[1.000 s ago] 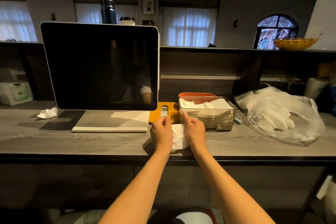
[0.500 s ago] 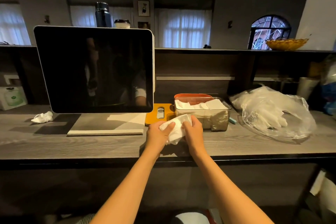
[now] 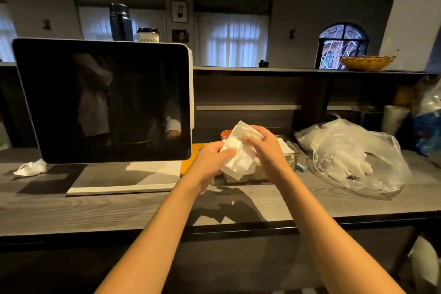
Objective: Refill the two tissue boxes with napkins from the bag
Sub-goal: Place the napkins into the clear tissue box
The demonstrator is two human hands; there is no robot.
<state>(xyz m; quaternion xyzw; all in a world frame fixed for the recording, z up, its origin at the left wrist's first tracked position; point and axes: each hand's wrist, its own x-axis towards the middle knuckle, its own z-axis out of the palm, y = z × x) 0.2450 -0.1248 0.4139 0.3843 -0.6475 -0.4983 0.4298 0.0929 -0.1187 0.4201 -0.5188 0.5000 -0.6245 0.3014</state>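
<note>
The bench (image 3: 71, 210) is grey wood-grain board with a dark front edge. Both hands hold a bundle of soft, crumpled white napkins (image 3: 238, 153) raised above the bench, just in front of the clear box. The left hand (image 3: 210, 162) has its grip clenched on the bundle's lower left, thumb pressed into the paper; the right hand (image 3: 267, 148) grasps the upper right, fingers curled over the folds. One flat corner of the napkins sticks up stiffly, while the lower part hangs in loose wrinkles.

Behind the hands sits the clear, rectangular plastic box (image 3: 290, 150), with flat white napkins showing inside and an orange rim at its far left. To the right lies a thin, glossy, crinkled plastic bag (image 3: 358, 160) holding more white napkins. At left stands a large dark glassy screen (image 3: 102, 102) on a flat pale base, with a crumpled white wad (image 3: 31, 168) beside it.
</note>
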